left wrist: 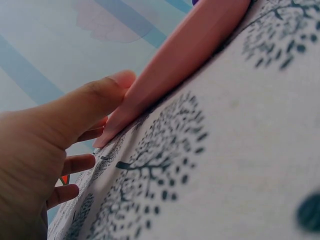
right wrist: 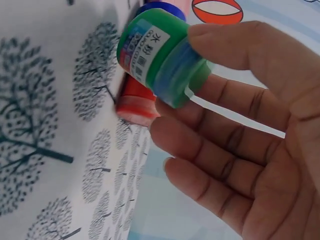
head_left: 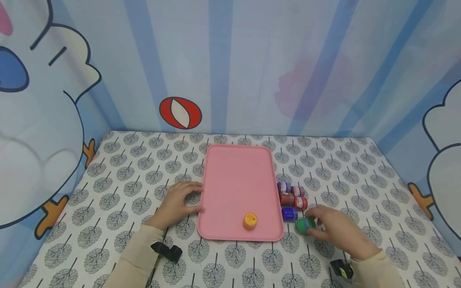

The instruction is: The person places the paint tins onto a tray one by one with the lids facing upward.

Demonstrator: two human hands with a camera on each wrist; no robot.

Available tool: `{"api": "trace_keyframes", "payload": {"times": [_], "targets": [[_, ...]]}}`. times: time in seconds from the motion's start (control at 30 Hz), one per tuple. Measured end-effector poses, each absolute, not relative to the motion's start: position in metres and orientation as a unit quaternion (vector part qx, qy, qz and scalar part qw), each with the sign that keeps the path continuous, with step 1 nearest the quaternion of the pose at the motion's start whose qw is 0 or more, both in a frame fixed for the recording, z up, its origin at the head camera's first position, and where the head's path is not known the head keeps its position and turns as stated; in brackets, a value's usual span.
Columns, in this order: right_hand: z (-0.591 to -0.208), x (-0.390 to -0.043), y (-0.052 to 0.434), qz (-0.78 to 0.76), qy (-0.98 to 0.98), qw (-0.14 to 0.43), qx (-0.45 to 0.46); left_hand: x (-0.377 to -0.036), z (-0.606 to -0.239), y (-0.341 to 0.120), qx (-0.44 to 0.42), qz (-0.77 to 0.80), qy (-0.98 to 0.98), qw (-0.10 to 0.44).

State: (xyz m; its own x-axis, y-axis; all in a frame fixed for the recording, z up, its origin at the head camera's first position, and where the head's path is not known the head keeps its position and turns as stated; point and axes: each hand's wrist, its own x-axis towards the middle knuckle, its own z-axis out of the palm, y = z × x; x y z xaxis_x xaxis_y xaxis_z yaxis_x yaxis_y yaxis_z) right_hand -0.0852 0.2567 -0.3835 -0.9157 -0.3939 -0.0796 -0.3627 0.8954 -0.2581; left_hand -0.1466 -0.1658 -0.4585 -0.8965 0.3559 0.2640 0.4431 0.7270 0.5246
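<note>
Tree-patterned cloth covers the table (head_left: 119, 176), with blue-striped cartoon curtains behind and on both sides. Near the front edge, right of centre, the green paint jar (right wrist: 160, 60) is pinched between the thumb and fingers of the right hand (head_left: 338, 232), just beside the pink tray's (head_left: 234, 176) front right corner. The jar appears tilted; whether it is clear of the cloth cannot be told. Judged step: picking up the green jar. Next to it, along the tray's right edge, lie a blue jar (head_left: 289, 214), red jars (head_left: 293, 201) and a purple jar (head_left: 284, 187). An orange jar (head_left: 250, 221) stands inside the tray near its front edge. The left hand (head_left: 178, 204), fingers spread, rests against the tray's left rim, steadying it. The next move likely calls for a firm grip and a lift over the rim.
</note>
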Motion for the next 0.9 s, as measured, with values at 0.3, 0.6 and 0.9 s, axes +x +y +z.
{"api": "trace_keyframes", "payload": {"times": [0.3,0.6,0.9], "targets": [[-0.374,-0.087,0.248,-0.116,0.965,0.017,-0.236,-0.146,-0.458,-0.166,-0.217,-0.304,-0.925,0.071],[-0.368,-0.09,0.235,-0.128,0.963,0.001,-0.235,-0.148,-0.459,-0.166,-0.218,-0.301,-0.926,0.067],[-0.367,-0.098,0.218,-0.136,0.957,-0.007,-0.256,-0.147,-0.458,-0.166,-0.217,-0.301,-0.926,0.066]]}}
